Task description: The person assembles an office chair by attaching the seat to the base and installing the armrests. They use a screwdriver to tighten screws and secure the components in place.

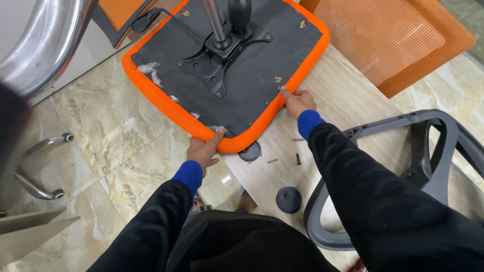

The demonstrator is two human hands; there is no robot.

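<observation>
1. Gripping upturned orange office chair seat (237,75) at its near padded rim, both hands on it; seat lying underside-up, partly on wooden tabletop (348,106), near-left corner overhanging marble floor (126,136).
2. Left hand (203,149): thumb on top of rim at black underside fabric, remaining fingers curled beneath the edge, clamped on the orange padding.
3. Right hand (299,102): fingers pressed together, tips hooked over rim's right corner, palm flat on tabletop side.
4. Handling guess: fairly heavy and stiff board core, weighted further by metal tilt mechanism (222,60) and gas-lift column (214,20); mesh rim soft, grippy, not fragile. Best hold probably rim edges, well apart, as now.
5. Arms: both forearms in black sleeves with blue cuffs, extended forward, left lower and nearer body.
6. Just behind right fingers: loose screws (297,158), round black caps (288,199); grey plastic backrest frame (428,151) right of wrist.
</observation>
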